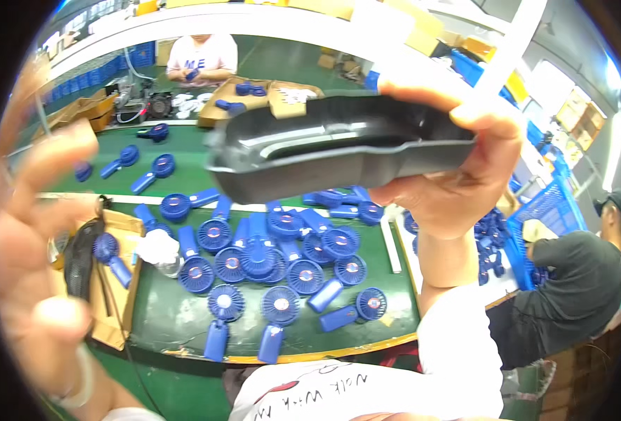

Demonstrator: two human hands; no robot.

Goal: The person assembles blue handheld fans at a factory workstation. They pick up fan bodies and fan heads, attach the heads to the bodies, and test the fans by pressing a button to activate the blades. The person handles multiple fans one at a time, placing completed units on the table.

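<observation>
My right hand (457, 168) grips one end of a long, hollow black plastic shell (310, 172), raised above the bench. It looks glossy inside and matt grey-black along the near wall; its exact kind is unclear. My left hand (44, 266) is held up at the left, blurred, its fingers spread with nothing in them. Below the shell, several blue handheld fans (258, 245) lie in a loose heap on the green bench (177, 309). Two of them, one fan (225, 305) and another fan (280, 309), lie nearest the front edge.
At the left, a cardboard tray (117, 309) holds a fan and a black mesh-like item. A crumpled white bag (159, 249) lies beside it. Across the bench a person (201, 59) works near an open carton (219, 102). Another person (570, 288) sits at right by a blue crate (545, 217).
</observation>
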